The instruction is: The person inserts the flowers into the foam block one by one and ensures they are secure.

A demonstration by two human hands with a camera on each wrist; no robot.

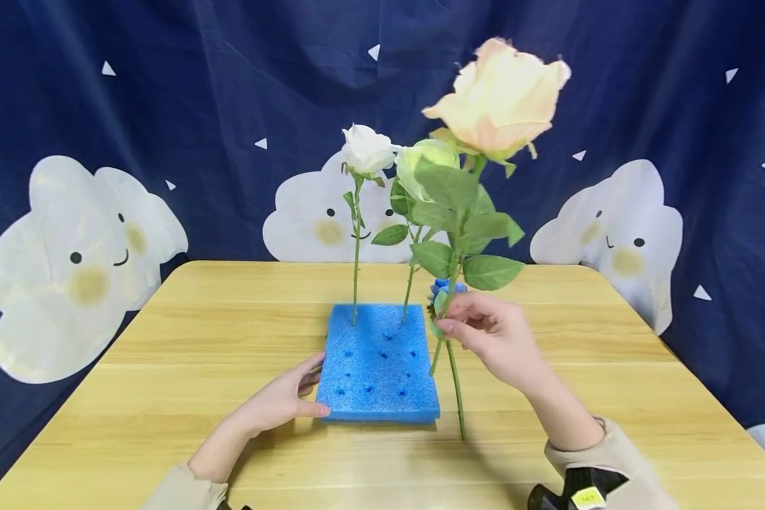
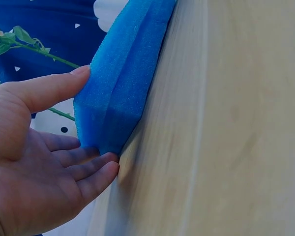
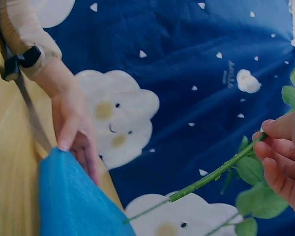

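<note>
A large peach rose (image 1: 500,99) with green leaves stands upright in my right hand (image 1: 494,340), its stem (image 3: 214,174) pinched between thumb and fingertips. The stem's lower end hangs free, over the right side of a blue foam block (image 1: 372,361) in the head view. My left hand (image 1: 280,400) holds the block at its near left corner, thumb (image 2: 59,88) on one edge and fingers along the side. Stuck upright in the block's far part are a white rose (image 1: 367,150) and a pale green rose (image 1: 421,166), partly hidden by the peach rose's leaves.
A blue rose (image 1: 443,285) lies on the wooden table (image 1: 229,340) right of the block, partly behind my right hand. Several small holes dot the foam's top. A dark blue curtain (image 1: 229,85) with printed clouds hangs behind the table.
</note>
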